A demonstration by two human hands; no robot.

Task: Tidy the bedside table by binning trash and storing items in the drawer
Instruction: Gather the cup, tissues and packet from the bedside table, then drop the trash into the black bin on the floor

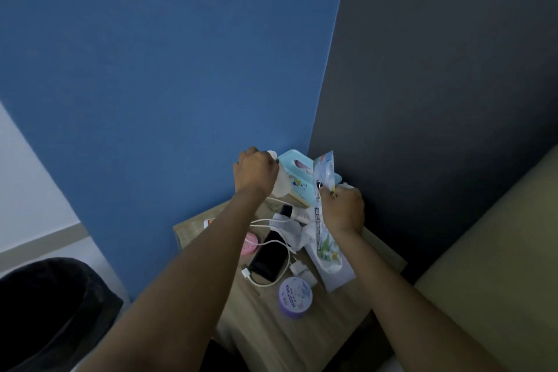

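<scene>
Head view: left hand [256, 170] grips cup [282, 183].

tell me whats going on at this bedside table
A person is tidying a cluttered bedside table. The left hand is closed around a pale cup at the back, and the right hand holds a printed plastic wrapper. A phone, white charging cable, purple tin and teal box remain on top. A dark bin waits lower left.
</scene>
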